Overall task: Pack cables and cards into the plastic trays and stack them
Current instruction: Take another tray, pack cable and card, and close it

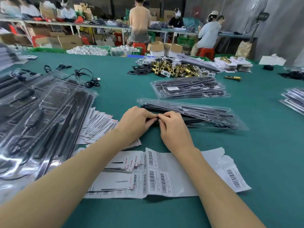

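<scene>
My left hand [135, 120] and my right hand [174, 127] meet at the near-left corner of a clear plastic tray [197, 111] that holds long black parts and lies on the green table. Both hands pinch a small black piece at that corner; what it is stays hidden under the fingers. A fan of white cards with red marks [97, 125] lies left of my hands. Loose black cables [85, 76] lie further back on the left. A big pile of filled trays [41, 116] covers the left side.
White barcode label sheets [164, 171] lie under my forearms. Another filled tray stack [189, 88] sits behind, with a heap of brass latches [174, 68] beyond it. More trays [292, 101] lie at the right edge. Several people work at benches in the background.
</scene>
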